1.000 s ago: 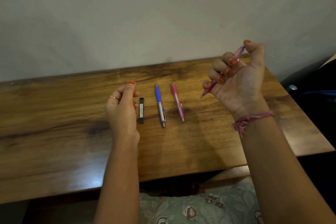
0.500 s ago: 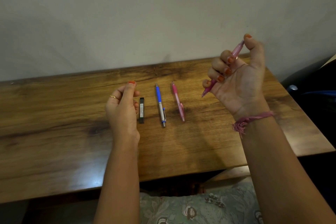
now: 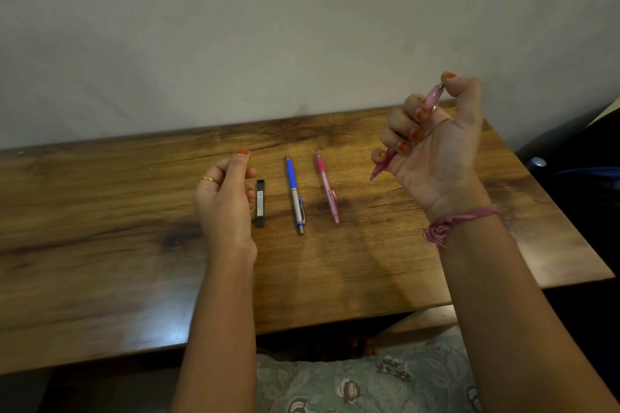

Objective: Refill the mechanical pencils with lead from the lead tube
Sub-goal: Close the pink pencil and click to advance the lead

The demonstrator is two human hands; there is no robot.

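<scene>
- right hand (image 3: 432,151) raised above the wooden table (image 3: 100,228), its fingers curled round a translucent pink mechanical pencil (image 3: 432,99), thumb pressed on the pencil's top end, tip pointing down and to the left.
- left hand (image 3: 224,201) hovers over the table with loosely curled fingers, holding nothing, just beside the black lead tube (image 3: 260,203).
- the lead tube lies flat; it carries a white label whose print is too small to read.
- right of it lie a blue and silver mechanical pencil (image 3: 295,193), then a pink mechanical pencil (image 3: 327,186) with illegible writing on the barrel.
</scene>
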